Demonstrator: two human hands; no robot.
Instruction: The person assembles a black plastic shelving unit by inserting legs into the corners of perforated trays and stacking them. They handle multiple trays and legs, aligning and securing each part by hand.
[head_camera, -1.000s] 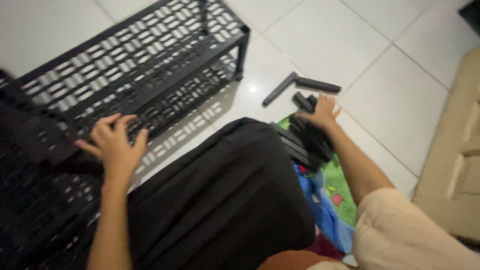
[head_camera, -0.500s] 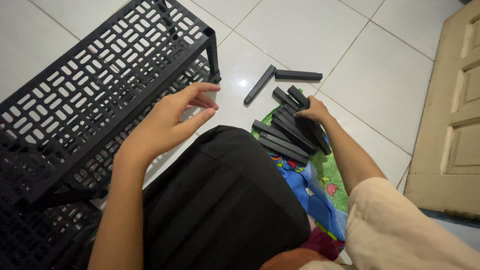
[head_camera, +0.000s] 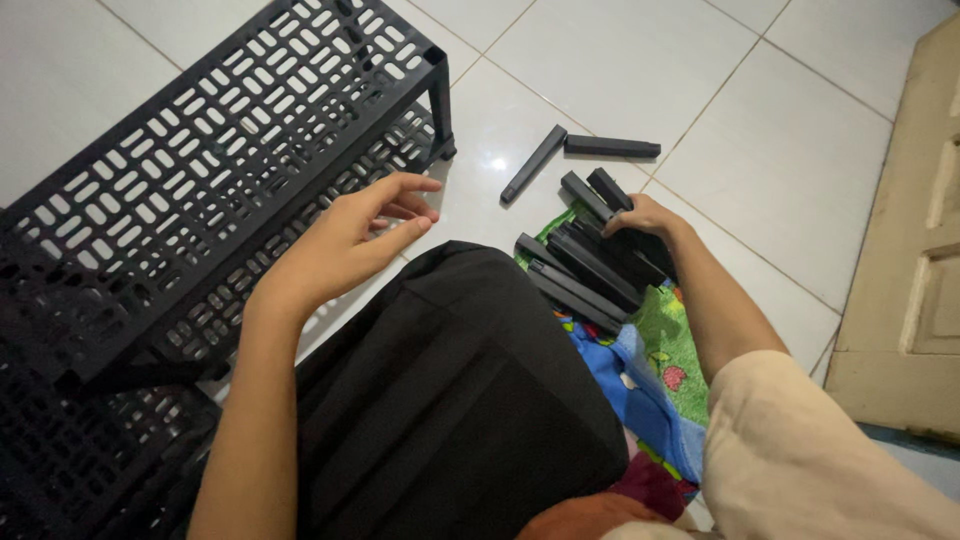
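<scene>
The right hand (head_camera: 640, 215) rests with curled fingers on a pile of black plastic bars (head_camera: 590, 262) lying on a colourful cloth (head_camera: 650, 350) on the floor; whether it grips one, I cannot tell. Two more bars (head_camera: 570, 155) lie apart on the white tiles (head_camera: 780, 150). The left hand (head_camera: 345, 245) hovers open and empty beside the black perforated rack (head_camera: 200, 180), whose shelves hold nothing.

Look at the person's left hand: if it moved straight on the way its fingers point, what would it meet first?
Probably the corner leg of the black shelf rack; the left hand points up and right towards it, though depth is unclear.
</scene>
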